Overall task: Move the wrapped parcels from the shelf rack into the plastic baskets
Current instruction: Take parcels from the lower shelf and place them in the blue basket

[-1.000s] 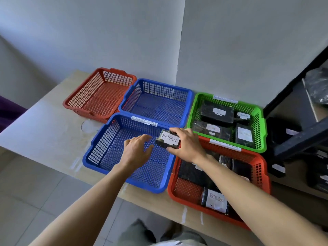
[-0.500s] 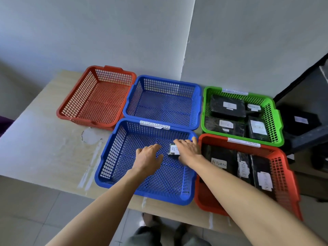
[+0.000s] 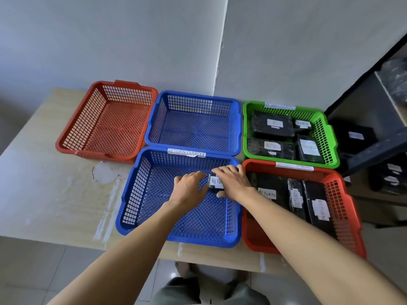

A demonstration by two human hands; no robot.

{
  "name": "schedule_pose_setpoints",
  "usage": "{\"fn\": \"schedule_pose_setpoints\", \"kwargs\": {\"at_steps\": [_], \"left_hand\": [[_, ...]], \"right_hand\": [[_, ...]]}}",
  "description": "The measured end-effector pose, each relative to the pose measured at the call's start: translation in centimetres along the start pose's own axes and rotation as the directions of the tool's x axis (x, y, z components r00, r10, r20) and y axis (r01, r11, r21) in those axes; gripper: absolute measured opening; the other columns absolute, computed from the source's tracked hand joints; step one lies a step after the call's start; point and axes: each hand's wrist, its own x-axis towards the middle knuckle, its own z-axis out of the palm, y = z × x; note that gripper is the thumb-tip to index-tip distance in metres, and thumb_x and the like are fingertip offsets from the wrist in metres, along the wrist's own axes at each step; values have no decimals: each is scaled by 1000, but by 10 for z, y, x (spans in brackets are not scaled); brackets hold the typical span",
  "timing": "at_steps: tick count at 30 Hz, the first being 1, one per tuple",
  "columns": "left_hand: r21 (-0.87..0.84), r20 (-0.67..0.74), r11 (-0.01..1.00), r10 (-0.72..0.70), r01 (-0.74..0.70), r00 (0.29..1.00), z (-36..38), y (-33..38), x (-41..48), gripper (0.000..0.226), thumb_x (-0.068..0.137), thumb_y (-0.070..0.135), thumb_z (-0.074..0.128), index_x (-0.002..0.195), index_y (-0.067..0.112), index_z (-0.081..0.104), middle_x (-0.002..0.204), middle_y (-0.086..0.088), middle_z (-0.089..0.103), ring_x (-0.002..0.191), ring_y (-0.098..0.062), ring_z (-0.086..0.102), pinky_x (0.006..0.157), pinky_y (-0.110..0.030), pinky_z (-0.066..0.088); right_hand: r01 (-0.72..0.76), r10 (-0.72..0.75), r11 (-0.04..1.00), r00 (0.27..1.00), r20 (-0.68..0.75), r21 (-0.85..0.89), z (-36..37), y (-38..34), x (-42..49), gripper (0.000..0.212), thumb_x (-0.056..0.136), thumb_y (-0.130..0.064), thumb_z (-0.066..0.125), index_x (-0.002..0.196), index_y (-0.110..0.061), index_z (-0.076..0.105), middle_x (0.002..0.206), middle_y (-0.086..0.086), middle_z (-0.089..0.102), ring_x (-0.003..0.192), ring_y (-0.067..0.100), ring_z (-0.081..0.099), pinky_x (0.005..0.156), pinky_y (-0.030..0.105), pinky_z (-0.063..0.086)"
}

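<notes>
A: Lowered parcel (image 3: 215, 181) from rim height onto near blue basket (image 3: 141, 194) floor.
B: Hands?
A: Gripping it with right hand (image 3: 233, 183), thumb at near edge. Resting left hand (image 3: 189, 189) beside it, loosely curled, fingertips touching its left side.

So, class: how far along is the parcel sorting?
Done: the green basket and near red basket hold parcels. In hand: the right hand holds a RETURN parcel in the near blue basket, left hand at its edge. Left: more parcels on the shelf rack; the far blue basket and far red basket hold none.
</notes>
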Motion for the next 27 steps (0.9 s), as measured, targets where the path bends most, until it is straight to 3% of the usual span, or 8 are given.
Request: {"fn": "schedule_pose_setpoints", "kwargs": {"at_steps": [9,14,19,27], "left_hand": [[-16,-74,1000,-6,5,997,7,67,-12,37,93,34,53,128,22,52,128,6,58,118,-19,52,98,-38,27],[-11,-145,1000,1,-3,989,25,127,-27,40,92,33,55,130,19,52,130,3,56,119,-22,52,97,-37,29],[-49,-221,996,56,-69,974,41,192,-44,42,88,32,61,127,16,56,127,-3,60,111,-26,59,96,-44,43],[2,-267,982,184,-191,946,52,288,-63,43,87,35,62,128,20,56,125,1,61,115,-23,55,98,-44,42]], "right_hand": [[-25,55,987,981,-185,159,-29,64,-69,64,90,-41,59,147,-28,34,153,-5,34,142,19,25,109,44,21],[-3,32,977,991,-131,212,-39,126,-122,63,91,-42,58,148,-29,33,155,-4,31,144,18,22,111,43,18],[25,-5,975,996,-88,223,-50,184,-172,63,92,-44,58,148,-31,33,156,-6,30,144,18,25,112,43,17],[17,49,965,968,-245,261,-64,241,-243,62,92,-44,58,147,-30,34,151,-5,38,141,17,29,114,44,14]]}}
